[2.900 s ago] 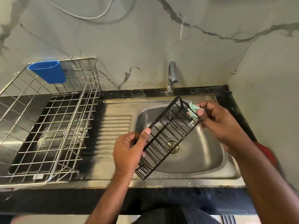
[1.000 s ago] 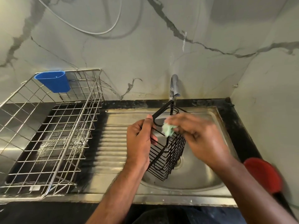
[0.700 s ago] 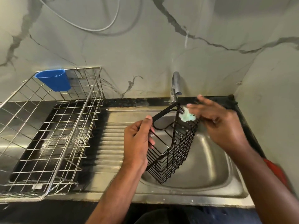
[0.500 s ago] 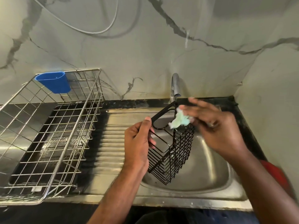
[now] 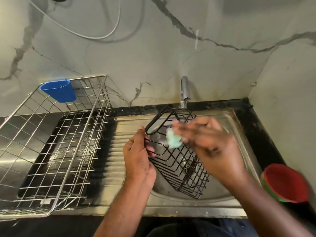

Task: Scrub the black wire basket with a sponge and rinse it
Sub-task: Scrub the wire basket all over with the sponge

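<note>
The black wire basket [image 5: 177, 161] hangs tilted over the steel sink [image 5: 222, 190], its long side running from near the tap down to the sink's front. My left hand [image 5: 138, 158] grips its left rim, thumb up by the black loop at the top. My right hand [image 5: 210, 144], blurred by motion, holds a pale green sponge [image 5: 173, 140] in its fingertips against the basket's upper wires. No water runs from the tap [image 5: 185, 91].
A large steel dish rack [image 5: 56, 144] stands on the draining board to the left, with a blue plastic cup holder [image 5: 59, 90] hooked on its back rim. A red bowl [image 5: 287, 183] sits at the right edge. Marble walls close in behind and on the right.
My right hand has rubbed the sponge from the basket's top edge down and left onto its upper wires. The basket has tilted so that more of its bottom grid faces me. My left hand's grip is unchanged.
</note>
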`<move>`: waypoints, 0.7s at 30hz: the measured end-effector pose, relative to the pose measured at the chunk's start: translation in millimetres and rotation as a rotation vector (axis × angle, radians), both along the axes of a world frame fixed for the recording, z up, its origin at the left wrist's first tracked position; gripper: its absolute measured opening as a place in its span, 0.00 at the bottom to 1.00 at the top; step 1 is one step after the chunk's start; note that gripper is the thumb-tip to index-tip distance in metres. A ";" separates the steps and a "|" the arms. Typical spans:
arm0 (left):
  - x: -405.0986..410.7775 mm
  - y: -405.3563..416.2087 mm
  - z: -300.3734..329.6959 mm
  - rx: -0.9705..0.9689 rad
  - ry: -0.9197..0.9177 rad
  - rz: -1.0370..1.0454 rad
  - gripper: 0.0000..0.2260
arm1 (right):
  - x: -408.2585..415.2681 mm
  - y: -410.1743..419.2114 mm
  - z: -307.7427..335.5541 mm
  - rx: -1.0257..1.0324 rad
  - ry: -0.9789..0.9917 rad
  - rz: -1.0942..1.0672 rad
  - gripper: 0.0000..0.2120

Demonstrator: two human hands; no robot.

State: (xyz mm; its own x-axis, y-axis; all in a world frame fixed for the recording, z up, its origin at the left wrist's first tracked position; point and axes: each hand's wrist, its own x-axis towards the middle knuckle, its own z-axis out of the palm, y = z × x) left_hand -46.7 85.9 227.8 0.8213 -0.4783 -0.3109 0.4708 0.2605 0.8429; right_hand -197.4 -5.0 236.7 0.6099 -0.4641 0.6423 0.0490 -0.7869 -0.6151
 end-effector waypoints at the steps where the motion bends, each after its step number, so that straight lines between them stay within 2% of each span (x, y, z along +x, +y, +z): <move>1: -0.5 -0.4 -0.1 -0.019 0.032 0.016 0.16 | 2.1 8.9 -2.3 -0.095 0.040 0.045 0.22; 3: -0.4 -0.5 0.7 -0.025 0.082 0.044 0.14 | 2.0 4.9 -7.2 -0.189 0.092 0.056 0.23; 5: 0.3 0.9 -3.2 -0.010 0.131 0.043 0.11 | -0.1 -12.2 -12.2 -0.206 0.091 -0.051 0.25; 9: -1.2 7.6 -7.3 -0.034 0.185 0.007 0.11 | -8.5 -30.3 -7.8 -0.022 0.019 -0.275 0.19; 11: -0.8 7.8 -14.7 -0.029 0.207 0.022 0.10 | -10.6 -18.0 -2.7 -0.074 0.016 -0.152 0.16; 13: -3.0 5.2 -20.1 -0.090 0.304 0.010 0.08 | -11.8 5.5 -4.5 -0.271 0.114 0.063 0.16; 14: -4.1 4.5 -20.9 -0.132 0.345 -0.004 0.10 | -12.4 12.7 -7.4 -0.356 0.160 0.142 0.17; 16: -6.9 2.7 -18.7 -0.103 0.328 0.019 0.09 | -12.1 5.8 -10.9 -0.404 0.191 0.147 0.20; 18: -8.4 1.8 -17.2 -0.052 0.286 0.056 0.10 | -9.5 -17.3 -11.5 -0.351 0.158 -0.003 0.22; 21: -9.7 4.0 -17.4 -0.055 0.265 0.068 0.11 | -6.9 -43.1 -4.1 -0.116 0.133 -0.177 0.19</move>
